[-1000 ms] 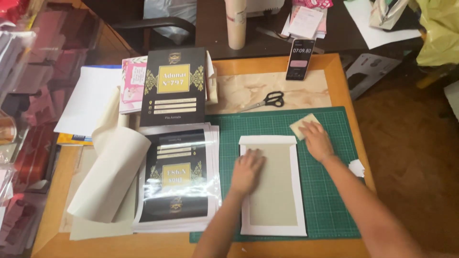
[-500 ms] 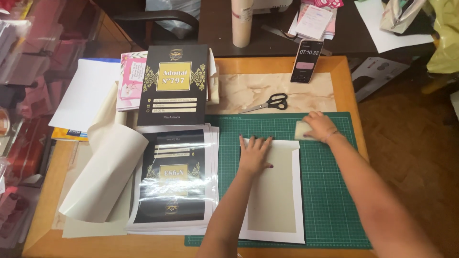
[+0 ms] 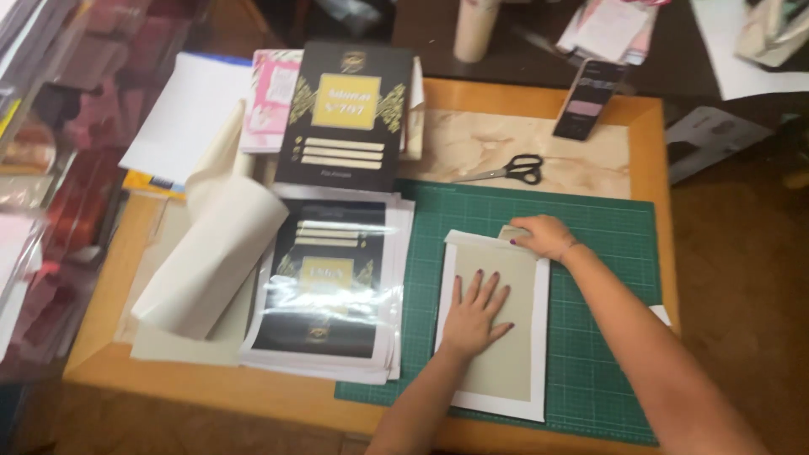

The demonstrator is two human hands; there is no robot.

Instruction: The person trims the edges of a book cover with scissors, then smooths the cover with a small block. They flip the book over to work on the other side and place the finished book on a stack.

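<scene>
Grey rectangular board on white paper sheet [image 3: 497,333] is pressed flat by open left hand [image 3: 474,313]; right hand [image 3: 543,237] is cupped, apparently over a small pale tool, at far edge, upon green cutting mat [image 3: 607,337].

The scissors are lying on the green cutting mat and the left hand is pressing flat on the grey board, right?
Not quite. The scissors lie on the marbled sheet behind the green cutting mat, not on it, as the head view shows. The left hand is indeed pressing flat on the grey board.

Both forearms are bare, no sleeves; the left hand [image 3: 474,313] has dark-painted nails on its 5 fingers.
</scene>
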